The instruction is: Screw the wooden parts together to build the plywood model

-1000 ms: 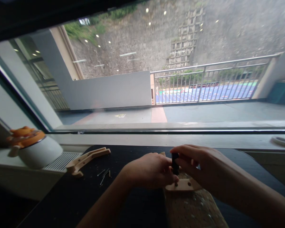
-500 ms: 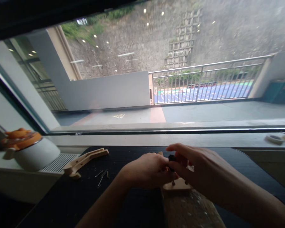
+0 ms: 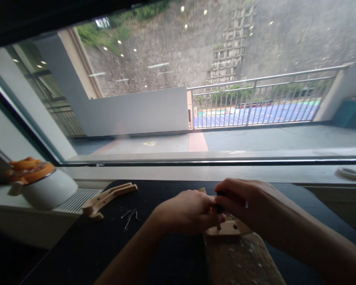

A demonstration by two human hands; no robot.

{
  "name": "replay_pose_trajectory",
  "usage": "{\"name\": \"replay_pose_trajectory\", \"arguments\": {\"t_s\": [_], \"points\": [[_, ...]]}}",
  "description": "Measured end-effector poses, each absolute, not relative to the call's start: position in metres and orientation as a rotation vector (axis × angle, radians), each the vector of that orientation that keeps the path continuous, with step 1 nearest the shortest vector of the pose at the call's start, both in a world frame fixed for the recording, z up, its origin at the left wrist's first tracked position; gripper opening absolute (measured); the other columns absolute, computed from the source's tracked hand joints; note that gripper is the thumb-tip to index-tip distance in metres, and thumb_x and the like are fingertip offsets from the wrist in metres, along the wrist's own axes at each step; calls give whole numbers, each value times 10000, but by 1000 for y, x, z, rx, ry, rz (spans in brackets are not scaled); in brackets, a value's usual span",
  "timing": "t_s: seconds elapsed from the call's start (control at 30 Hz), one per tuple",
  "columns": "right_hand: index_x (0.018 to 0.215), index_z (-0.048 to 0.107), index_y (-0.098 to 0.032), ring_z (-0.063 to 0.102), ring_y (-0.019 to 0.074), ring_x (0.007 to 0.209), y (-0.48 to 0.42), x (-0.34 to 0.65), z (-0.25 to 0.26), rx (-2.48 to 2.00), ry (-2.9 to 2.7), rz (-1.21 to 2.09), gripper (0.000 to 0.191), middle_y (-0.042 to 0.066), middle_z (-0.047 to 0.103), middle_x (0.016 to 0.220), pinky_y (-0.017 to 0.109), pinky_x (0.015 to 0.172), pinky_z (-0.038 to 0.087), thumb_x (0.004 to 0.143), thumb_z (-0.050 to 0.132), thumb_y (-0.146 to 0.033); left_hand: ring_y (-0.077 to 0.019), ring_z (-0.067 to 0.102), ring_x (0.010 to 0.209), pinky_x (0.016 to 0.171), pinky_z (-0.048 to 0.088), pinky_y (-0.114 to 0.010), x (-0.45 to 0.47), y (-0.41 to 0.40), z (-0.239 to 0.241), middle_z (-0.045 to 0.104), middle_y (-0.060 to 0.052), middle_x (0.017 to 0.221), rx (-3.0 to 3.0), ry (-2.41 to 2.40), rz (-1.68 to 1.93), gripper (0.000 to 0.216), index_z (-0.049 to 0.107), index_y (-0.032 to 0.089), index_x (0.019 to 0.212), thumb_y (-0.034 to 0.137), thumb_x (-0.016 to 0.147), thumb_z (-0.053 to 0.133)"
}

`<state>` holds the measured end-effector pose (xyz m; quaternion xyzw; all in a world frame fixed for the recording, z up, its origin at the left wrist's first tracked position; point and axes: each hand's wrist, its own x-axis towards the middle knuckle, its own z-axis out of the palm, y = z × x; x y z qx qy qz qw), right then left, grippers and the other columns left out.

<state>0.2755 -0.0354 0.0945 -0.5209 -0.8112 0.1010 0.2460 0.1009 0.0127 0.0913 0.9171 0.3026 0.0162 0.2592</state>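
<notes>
My right hand (image 3: 246,198) is closed around the black handle (image 3: 220,198) of what looks like a screwdriver. Below it, a thin shaft (image 3: 219,225) stands upright at a hole in a light wooden piece (image 3: 225,230) with rounded edges. My left hand (image 3: 188,211) is curled beside the handle, thumb and forefinger pinched around the shaft; part of its grip is hidden. Under the wooden piece lies a worn, speckled wooden board (image 3: 240,257). Another dark hole shows right of the shaft.
On the black table (image 3: 86,249) lie a jointed wooden part (image 3: 109,198) and several thin screws (image 3: 131,218). A white pot with an orange lid (image 3: 49,190) stands on the sill at left, beside a vent grille (image 3: 77,200). Tape rolls (image 3: 348,173) lie at right. A large window rises behind.
My right hand has turned, its fingers now curled closer around the black handle. Both hands stay over the wooden piece, and the second hole shows more clearly. The view shifts slightly.
</notes>
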Motion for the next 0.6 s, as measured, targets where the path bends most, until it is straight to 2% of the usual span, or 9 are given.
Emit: {"name": "replay_pose_trajectory", "arguments": {"t_s": [0.17,0.33,0.6], "points": [[772,619,-219,488,102,489,-35,276,92,-1482,-2198,228,183,-38,600,574,211,453,289,872,513,-330,-120,484,642,570,357,-194,101,12,92,543,9,655,2502,793,48,249,643,187,892,364,866,470],[947,633,-232,547,114,572,-38,277,92,-1380,-2221,296,156,-17,652,696,205,499,355,883,499,-280,-119,488,653,565,354,-193,101,11,94,561,5,704,2476,839,28,254,641,182,868,368,859,469],[814,635,-220,521,111,583,-36,276,95,-1322,-2236,405,194,-22,635,698,208,508,353,892,457,-212,-124,490,656,559,352,-191,101,13,90,546,3,677,2491,819,43,259,639,180,862,377,860,471]]}}
